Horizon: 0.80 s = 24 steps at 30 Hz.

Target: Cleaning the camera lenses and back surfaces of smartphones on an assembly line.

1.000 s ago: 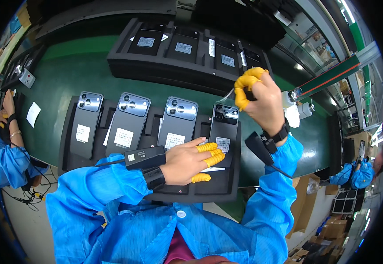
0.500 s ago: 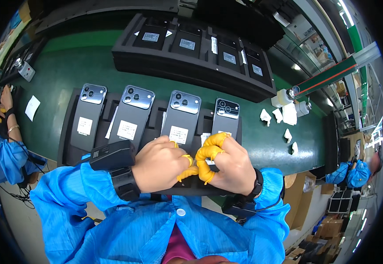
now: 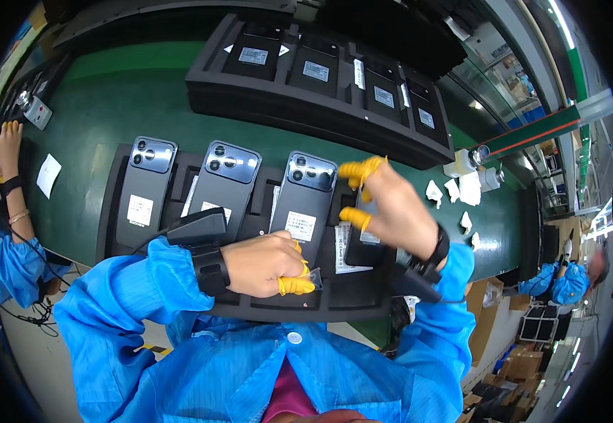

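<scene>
My left hand [image 3: 267,264], wearing yellow finger cots, pinches a small clear piece of plastic [image 3: 313,277] above the near side of the black foam tray [image 3: 264,304]. My right hand [image 3: 394,208], also in yellow finger cots and slightly blurred, spreads its fingers over the rightmost smartphone [image 3: 366,243], hiding that phone's upper end. Whether it touches the phone I cannot tell. A printed white sheet [image 3: 352,264] lies beside and partly under this phone. Three more grey smartphones, the left [image 3: 152,180], the second [image 3: 227,185] and the third [image 3: 306,197], lie camera side up with white labels.
Behind stands a thick black foam tray [image 3: 250,109] holding several dark phones. Crumpled white tissues [image 3: 434,194] and a white bottle [image 3: 461,163] are at the right. On the left, a paper slip [image 3: 48,176] lies near a co-worker's hand [image 3: 10,151] and another bottle [image 3: 37,113].
My hands have parted. The right moved up and right over the last phone with its fingers opened, while the left stays low, and the clear plastic piece now shows in it.
</scene>
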Each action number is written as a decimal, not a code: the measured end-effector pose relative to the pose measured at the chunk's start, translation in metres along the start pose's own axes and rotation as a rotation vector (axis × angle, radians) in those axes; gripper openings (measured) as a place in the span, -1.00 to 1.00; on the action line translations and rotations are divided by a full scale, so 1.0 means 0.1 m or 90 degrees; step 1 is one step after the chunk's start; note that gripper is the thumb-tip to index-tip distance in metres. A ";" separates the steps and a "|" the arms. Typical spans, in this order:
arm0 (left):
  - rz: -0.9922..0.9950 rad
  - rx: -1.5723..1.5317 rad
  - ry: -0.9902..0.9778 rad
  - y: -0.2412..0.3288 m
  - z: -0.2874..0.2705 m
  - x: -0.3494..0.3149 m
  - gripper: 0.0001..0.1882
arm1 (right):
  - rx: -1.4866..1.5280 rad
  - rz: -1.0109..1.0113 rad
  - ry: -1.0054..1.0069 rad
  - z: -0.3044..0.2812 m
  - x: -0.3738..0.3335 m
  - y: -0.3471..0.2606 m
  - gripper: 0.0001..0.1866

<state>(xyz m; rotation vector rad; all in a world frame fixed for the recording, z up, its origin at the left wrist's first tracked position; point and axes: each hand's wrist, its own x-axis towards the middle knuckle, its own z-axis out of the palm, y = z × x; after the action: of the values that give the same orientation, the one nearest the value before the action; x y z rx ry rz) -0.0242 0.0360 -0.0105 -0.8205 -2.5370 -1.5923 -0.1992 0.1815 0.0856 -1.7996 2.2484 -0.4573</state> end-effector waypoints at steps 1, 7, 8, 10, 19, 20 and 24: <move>0.000 -0.002 0.000 0.00 0.00 0.00 -0.90 | 0.002 0.025 -0.014 -0.06 0.10 0.07 -0.44; 0.008 0.045 0.007 0.01 0.06 0.00 -0.94 | -0.123 0.017 -0.147 -0.08 0.58 0.15 -0.41; 0.001 0.039 -0.018 0.01 0.04 0.01 -0.93 | -0.161 0.022 -0.200 -0.07 0.63 0.14 -0.43; 0.001 0.031 -0.008 -0.01 0.06 0.00 -0.92 | -0.192 0.031 -0.228 -0.03 0.72 0.08 -0.46; -0.014 0.030 -0.005 0.02 0.05 0.01 -0.88 | -0.161 0.058 0.004 -0.18 0.68 0.12 -0.80; -0.012 0.029 -0.005 0.01 0.05 0.00 -0.88 | -0.134 0.034 0.025 -0.18 0.62 0.09 -0.80; -0.024 0.025 -0.018 0.01 0.06 0.02 -0.87 | -0.217 -0.137 0.029 -0.02 0.36 0.17 -0.82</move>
<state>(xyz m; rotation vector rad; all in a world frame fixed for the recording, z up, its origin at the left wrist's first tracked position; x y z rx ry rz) -0.0244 0.0423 -0.0116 -0.8031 -2.6096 -1.5462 -0.2237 0.1496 0.0813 -2.2330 2.2829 -0.1560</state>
